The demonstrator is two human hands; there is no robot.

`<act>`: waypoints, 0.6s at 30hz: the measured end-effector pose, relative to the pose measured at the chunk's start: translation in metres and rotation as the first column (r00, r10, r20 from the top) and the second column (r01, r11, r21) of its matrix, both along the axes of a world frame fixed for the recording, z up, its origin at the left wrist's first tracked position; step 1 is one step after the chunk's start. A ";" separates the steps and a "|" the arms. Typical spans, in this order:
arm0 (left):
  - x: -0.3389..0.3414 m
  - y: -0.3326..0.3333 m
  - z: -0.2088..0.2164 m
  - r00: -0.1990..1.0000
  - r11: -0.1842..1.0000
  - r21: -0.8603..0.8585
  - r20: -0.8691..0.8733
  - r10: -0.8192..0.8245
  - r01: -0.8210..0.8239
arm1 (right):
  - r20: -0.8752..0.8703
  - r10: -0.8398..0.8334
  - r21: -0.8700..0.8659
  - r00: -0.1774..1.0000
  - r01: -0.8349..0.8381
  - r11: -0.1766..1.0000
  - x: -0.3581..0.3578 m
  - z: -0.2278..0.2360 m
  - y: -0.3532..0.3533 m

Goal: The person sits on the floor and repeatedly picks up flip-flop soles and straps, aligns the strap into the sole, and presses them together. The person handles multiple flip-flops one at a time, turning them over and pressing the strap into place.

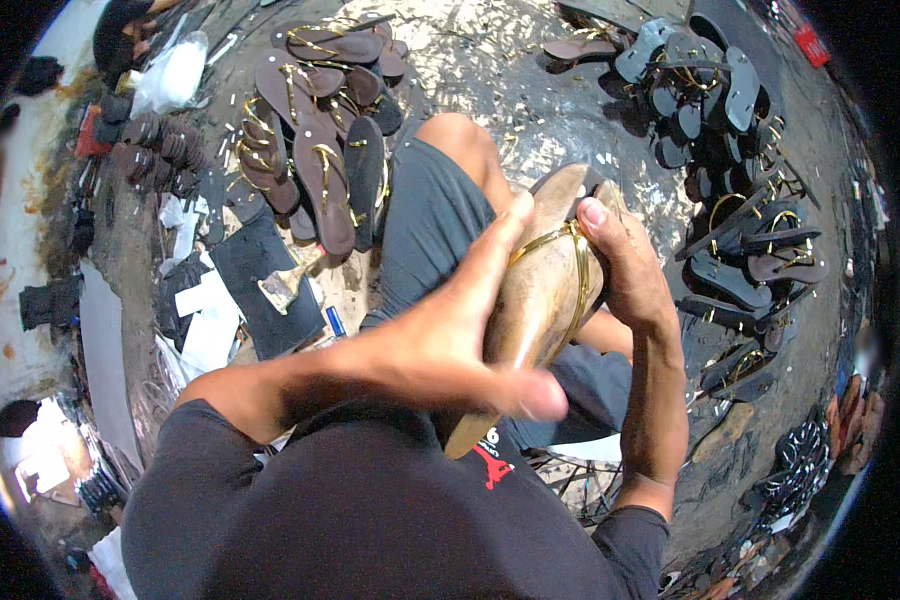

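Observation:
A wooden shoe last (530,320) is held up in front of my chest, its toe end pointing away from me. Gold straps (578,270) of a sandal run across the last, and part of the dark sole (594,182) shows at the toe. My left hand (470,325) grips the last along its left side, with the thumb near the heel end. On the other side, my right hand (625,255) holds the toe end of the sandal and last, its thumb pressed beside the front of the strap. The right fingers are mostly hidden behind.
Brown sandals with gold straps (320,175) are heaped at the far left. Darker sandals (715,270) lie along the right. A brush (285,288) rests by a black sheet (255,265), near white scraps (210,310) and a blue lighter-like object (335,321).

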State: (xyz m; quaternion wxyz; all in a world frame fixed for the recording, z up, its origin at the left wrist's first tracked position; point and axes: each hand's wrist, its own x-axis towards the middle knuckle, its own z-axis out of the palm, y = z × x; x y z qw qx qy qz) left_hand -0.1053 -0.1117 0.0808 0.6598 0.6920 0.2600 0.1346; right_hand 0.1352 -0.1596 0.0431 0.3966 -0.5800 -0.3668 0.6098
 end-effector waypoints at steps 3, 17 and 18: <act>0.003 -0.008 -0.005 0.987 0.981 -0.191 0.146 0.061 -0.033 | -0.372 -0.119 0.015 0.921 0.134 0.991 -0.016 -0.011 -0.011; 0.057 0.051 -0.040 0.909 0.822 -0.569 0.349 0.227 0.013 | -0.823 -0.238 0.121 0.515 0.569 0.813 -0.076 -0.019 -0.051; 0.048 0.044 -0.039 0.937 0.843 -0.536 0.316 0.150 0.046 | -0.692 -0.358 0.173 0.628 0.625 0.762 -0.073 -0.022 -0.052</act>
